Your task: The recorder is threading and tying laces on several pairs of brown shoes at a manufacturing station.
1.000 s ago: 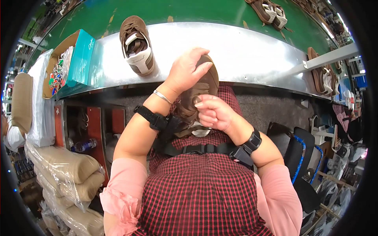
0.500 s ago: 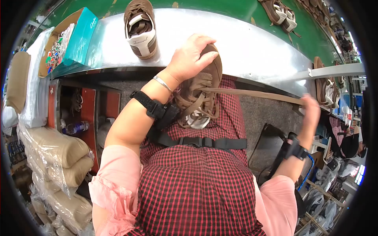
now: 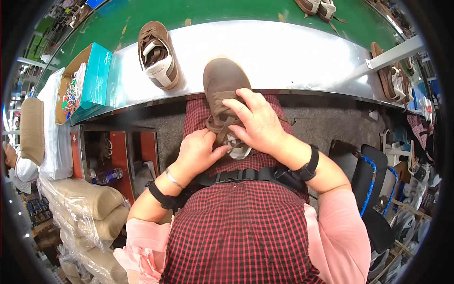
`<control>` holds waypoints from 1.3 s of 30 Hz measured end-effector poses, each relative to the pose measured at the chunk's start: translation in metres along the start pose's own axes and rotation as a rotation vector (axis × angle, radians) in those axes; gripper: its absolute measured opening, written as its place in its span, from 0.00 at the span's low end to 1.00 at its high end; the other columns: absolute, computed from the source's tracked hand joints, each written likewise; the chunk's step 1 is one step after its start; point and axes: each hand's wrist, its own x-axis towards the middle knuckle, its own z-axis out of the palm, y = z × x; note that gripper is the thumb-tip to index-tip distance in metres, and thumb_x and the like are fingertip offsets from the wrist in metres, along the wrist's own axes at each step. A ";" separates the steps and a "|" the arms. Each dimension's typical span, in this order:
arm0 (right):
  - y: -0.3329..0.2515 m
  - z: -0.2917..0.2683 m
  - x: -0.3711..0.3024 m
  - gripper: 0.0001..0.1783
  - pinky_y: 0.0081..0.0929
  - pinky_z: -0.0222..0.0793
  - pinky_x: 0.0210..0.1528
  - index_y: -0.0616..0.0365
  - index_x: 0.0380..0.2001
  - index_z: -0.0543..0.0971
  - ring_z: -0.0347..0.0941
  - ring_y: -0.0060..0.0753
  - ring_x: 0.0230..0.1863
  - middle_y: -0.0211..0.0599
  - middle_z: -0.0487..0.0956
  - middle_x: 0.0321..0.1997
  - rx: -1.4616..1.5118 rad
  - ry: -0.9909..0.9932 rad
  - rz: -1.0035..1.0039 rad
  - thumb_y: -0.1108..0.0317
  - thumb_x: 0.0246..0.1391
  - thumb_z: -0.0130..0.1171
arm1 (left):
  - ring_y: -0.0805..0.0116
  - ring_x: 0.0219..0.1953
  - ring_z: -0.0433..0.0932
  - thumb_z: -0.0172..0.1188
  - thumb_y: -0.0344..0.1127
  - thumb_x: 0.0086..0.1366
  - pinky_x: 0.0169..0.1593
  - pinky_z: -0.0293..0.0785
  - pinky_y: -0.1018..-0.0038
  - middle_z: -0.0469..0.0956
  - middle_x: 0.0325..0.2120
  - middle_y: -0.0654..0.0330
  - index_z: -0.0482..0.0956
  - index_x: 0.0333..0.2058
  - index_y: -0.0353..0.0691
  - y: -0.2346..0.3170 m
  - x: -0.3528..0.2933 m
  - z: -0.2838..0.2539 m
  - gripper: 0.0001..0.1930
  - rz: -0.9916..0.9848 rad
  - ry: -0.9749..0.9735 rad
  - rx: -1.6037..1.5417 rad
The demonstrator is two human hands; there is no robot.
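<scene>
A brown sneaker (image 3: 225,78) rests on my lap, its toe against the edge of the metal bench. Its brown lace (image 3: 226,130) lies loose over the tongue and opening. My left hand (image 3: 197,150) is closed on the lace at the shoe's left side, fingertips partly hidden. From the right, my right hand (image 3: 261,124) bends over the lacing, its thumb and fingers closed about the lace near the upper eyelets. A second sneaker (image 3: 158,59), brown with a white heel part, stands laced on the bench to the left.
The metal bench (image 3: 293,57) runs across in front, beside a green surface (image 3: 213,10). A teal box (image 3: 98,73) of small colourful pieces stands at its left end. More sneakers (image 3: 395,80) are at right, near a metal bar (image 3: 397,52). Wrapped tan bundles (image 3: 90,199) are stacked lower left.
The shoe has turned upright, sole no longer gripped by my left hand, which came down to the laces. My right hand came in from far right, where it stretched the lace out.
</scene>
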 end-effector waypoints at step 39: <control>0.041 -0.081 -0.076 0.17 0.21 0.68 0.24 0.55 0.43 0.76 0.74 0.22 0.21 0.29 0.78 0.23 0.548 -0.456 0.523 0.69 0.46 0.64 | 0.81 0.08 0.55 0.53 0.36 0.64 0.13 0.50 0.81 0.63 0.09 0.67 0.71 0.20 0.40 -0.096 -0.064 -0.052 0.13 -0.610 -0.020 -1.619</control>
